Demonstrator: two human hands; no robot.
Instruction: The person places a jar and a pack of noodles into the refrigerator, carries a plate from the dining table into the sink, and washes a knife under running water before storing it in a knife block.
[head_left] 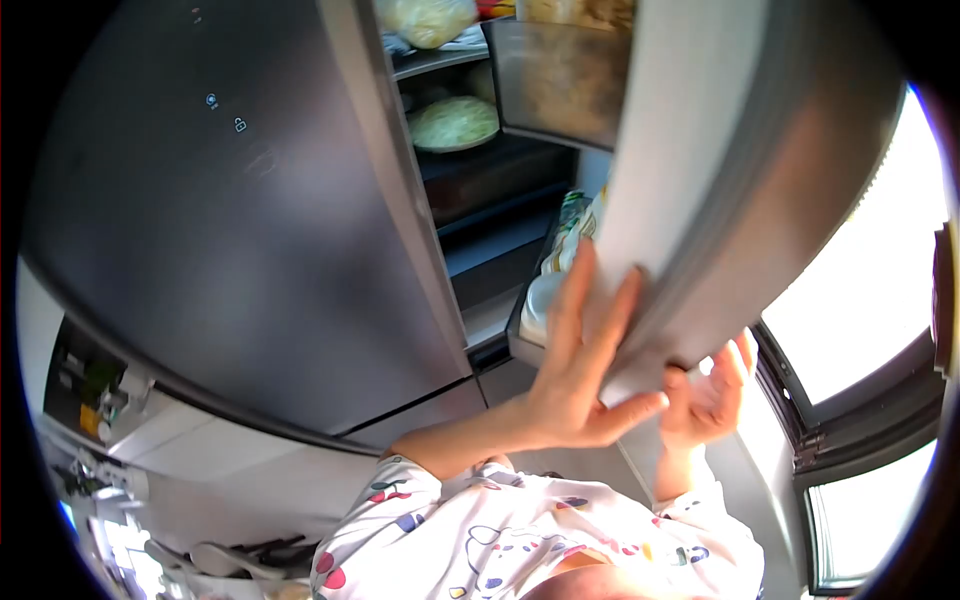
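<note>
A dark refrigerator has its right door [730,200] swung partly open. My left hand [580,370] lies against the door's inner edge with fingers spread and thumb out, holding nothing. To its right, my right hand [708,395] is raised beside the door's lower outer side. Its fingers are loosely bent and apart, with nothing visible between them. Inside the opening, a plate of pale green food [455,124] rests on a shelf, below a bag of yellowish food [428,20]. A translucent door bin [560,85] holds brownish contents. Lower down stands a white container [541,303] beside a patterned packet [577,232].
The closed left refrigerator door [240,230] fills the left side. A bright window with a dark frame [870,400] is at the right. At the lower left are a light counter [190,420] and blurred kitchen items.
</note>
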